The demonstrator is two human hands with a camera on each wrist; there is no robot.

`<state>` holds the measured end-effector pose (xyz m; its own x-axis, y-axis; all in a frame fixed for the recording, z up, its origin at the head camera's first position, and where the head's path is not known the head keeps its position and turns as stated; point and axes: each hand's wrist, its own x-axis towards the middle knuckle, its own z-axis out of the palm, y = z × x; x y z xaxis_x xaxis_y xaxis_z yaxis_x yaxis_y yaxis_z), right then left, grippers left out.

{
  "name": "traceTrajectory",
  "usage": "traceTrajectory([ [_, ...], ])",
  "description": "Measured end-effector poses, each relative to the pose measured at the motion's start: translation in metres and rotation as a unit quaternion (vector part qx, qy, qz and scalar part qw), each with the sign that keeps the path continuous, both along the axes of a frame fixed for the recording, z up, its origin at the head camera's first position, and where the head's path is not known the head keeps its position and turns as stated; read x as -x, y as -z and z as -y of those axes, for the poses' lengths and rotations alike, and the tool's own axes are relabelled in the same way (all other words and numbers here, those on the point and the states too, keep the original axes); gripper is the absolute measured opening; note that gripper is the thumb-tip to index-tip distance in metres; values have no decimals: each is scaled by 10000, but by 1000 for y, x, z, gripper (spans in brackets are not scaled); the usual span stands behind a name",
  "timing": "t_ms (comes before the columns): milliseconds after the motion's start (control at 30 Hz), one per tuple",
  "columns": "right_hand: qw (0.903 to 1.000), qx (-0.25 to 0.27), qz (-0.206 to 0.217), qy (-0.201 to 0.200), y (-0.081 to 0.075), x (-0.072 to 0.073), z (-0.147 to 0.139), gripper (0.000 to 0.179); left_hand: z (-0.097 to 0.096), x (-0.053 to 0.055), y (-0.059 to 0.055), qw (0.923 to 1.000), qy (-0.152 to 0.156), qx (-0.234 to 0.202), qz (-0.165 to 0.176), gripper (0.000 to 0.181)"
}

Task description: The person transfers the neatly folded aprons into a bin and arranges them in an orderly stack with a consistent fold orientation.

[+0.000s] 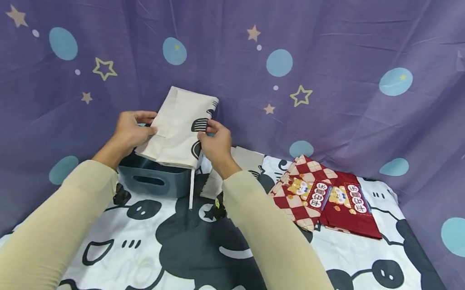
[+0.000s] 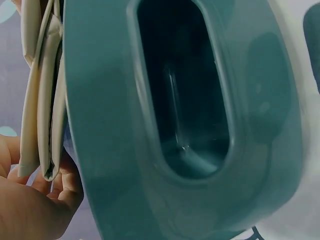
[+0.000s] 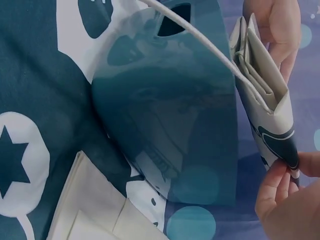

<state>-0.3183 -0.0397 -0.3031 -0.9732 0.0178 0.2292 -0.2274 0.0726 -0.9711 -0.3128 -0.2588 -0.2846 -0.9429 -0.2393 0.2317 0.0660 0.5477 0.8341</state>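
Both hands hold a folded cream cloth [image 1: 176,129] with black print up over a blue-green plastic bin [image 1: 151,182]. At its left edge, my left hand [image 1: 128,132] pinches it between thumb and fingers. The right edge is pinched by my right hand [image 1: 218,146]. A thin white strap [image 1: 191,189] hangs from the cloth in front of the bin. Seen edge-on in the right wrist view, the cloth [image 3: 267,95] shows several folded layers. An oval handle hole opens in the bin wall [image 2: 105,125] in the left wrist view. The bin's contents are hidden.
Right of the bin, partly behind my right arm, lies another folded cream cloth [image 1: 213,184]. Farther right are a red-and-cream checked folded cloth [image 1: 293,209] and a plain red one [image 1: 357,221]. A purple curtain [image 1: 230,72] hangs behind the black-and-white printed bedding [image 1: 137,256].
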Motion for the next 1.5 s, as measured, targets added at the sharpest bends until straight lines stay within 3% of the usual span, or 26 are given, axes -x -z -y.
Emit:
traceTrajectory([
  [167,9990,13,223,-398,5,-1,7,57,6,-1,4,9998,-176,73,76,48],
  [367,9961,-33,404,-778,8,-5,10,66,14,-2,8,9997,-200,136,-62,48],
  [800,9945,-440,454,-841,12,-9,14,66,22,-3,14,9986,-58,500,-183,46],
  [900,9945,-682,345,-721,11,-8,13,65,25,-3,15,9918,53,1261,-195,47],
  [1000,9927,-954,308,-673,11,-8,9,63,25,-5,17,9749,252,2201,-194,51],
  [1067,9913,-1080,311,-683,11,-9,6,62,24,-5,18,9651,344,2586,-222,54],
  [1500,9896,-1146,165,-859,14,-10,3,55,18,-8,22,9692,416,2428,-48,55],
])
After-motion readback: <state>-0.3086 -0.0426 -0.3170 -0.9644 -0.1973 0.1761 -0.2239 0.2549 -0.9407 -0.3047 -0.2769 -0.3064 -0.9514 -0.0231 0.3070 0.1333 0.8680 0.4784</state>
